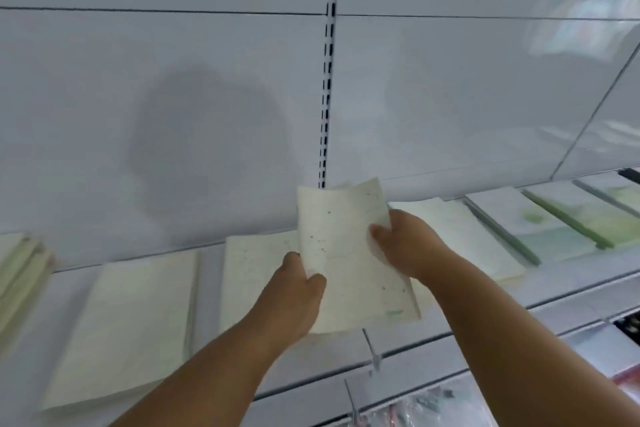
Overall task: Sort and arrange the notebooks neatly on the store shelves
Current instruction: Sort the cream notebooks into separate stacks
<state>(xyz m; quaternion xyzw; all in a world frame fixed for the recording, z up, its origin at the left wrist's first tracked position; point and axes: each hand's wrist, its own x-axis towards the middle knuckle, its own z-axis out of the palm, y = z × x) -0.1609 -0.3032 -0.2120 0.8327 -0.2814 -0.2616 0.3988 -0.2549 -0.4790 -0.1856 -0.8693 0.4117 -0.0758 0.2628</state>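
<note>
Both hands hold one pale, speckled notebook point(346, 253) above the white shelf point(571, 291), tilted up toward me. My left hand point(298, 291) grips its lower left edge, thumb on the cover. My right hand point(405, 246) pinches its right edge near the top. Flat on the shelf lie more pale notebooks: one at the left point(135, 322), one behind my left hand point(256, 270), one behind my right hand point(467, 236). To the right lie notebooks with green covers and dark spines point(554, 222).
A leaning stack of greenish notebooks point(20, 274) sits at the far left edge. The white back panel has a slotted upright point(327, 80) in the middle. Below the shelf front, hooks and packaged goods point(433, 402) hang at the lower right.
</note>
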